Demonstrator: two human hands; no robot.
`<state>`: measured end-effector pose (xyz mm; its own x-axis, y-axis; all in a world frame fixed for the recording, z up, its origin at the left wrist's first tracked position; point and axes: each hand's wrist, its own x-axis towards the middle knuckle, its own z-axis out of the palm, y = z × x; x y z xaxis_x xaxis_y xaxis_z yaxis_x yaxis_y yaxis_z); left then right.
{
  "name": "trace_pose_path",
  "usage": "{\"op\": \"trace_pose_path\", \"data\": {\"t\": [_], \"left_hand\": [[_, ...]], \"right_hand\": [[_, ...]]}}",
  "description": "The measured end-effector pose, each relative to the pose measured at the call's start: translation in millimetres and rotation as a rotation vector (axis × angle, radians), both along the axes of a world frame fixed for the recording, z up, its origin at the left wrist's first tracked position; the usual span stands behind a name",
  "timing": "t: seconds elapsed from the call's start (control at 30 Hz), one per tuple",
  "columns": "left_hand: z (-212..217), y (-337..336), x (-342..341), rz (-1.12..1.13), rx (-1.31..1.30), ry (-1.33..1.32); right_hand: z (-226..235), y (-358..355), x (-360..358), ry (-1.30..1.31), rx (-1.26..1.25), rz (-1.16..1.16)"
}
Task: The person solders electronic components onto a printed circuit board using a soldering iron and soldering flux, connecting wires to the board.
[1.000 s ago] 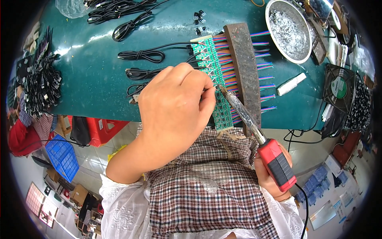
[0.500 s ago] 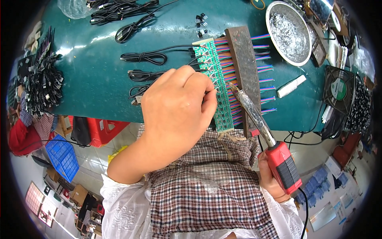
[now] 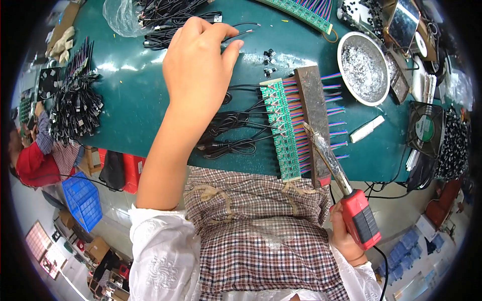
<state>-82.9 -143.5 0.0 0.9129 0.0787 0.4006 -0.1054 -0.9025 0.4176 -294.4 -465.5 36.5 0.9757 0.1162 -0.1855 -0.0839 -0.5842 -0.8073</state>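
Observation:
My left hand (image 3: 198, 62) is stretched out over a bundle of black cables (image 3: 173, 15) at the back. Its thumb and forefinger stand apart beside the stripped ends of a cable (image 3: 248, 31), with no firm grip showing. In my right hand (image 3: 344, 233) is a soldering iron (image 3: 360, 220) with a red and black handle, its tip pointing up and left over a dark bar (image 3: 316, 130). Beside the bar, a strip of green circuit boards (image 3: 281, 128) lies with black cables on its left side and coloured wires on its right.
A metal bowl (image 3: 364, 67) of silvery scraps stands at the right, near a white stick-like piece (image 3: 367, 129) and a fan (image 3: 426, 128). Another green board strip (image 3: 301, 14) lies at the far edge. Black cables (image 3: 75, 108) hang at the left. A co-worker (image 3: 37, 155) sits beyond.
My left hand has left the board strip and moved far back to the cable bundle, its fingers opening. The view has shifted; my right hand still holds the soldering iron near the bar.

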Motion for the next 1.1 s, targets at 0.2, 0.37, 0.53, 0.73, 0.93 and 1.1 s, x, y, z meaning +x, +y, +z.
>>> {"op": "trace_pose_path", "data": {"t": [0.2, 0.37, 0.53, 0.73, 0.93, 1.1], "left_hand": [[-10.4, 1.0, 12.1, -0.057, 0.11, -0.161], [41.2, -5.5, -22.4, -0.111, -0.219, -0.116], [62.7, -27.7, -81.9, -0.36, -0.232, 0.098], [23.3, -52.3, -115.1, -0.272, -0.336, 0.26], [11.9, -58.4, -116.2, -0.248, -0.304, 0.221], [11.0, -58.2, -115.7, -0.252, -0.292, 0.228]], "right_hand": [[0.3, -1.9, -2.4, -0.029, -0.03, -0.015], [5.1, -0.4, 2.0, 0.005, 0.035, -0.053], [6.3, 0.2, 2.0, -0.009, 0.045, -0.009], [16.6, 11.9, 4.9, -0.004, 0.011, -0.015], [23.2, 14.1, 6.3, 0.013, -0.06, 0.011], [18.4, 12.6, 6.5, -0.049, -0.079, 0.052]]}}
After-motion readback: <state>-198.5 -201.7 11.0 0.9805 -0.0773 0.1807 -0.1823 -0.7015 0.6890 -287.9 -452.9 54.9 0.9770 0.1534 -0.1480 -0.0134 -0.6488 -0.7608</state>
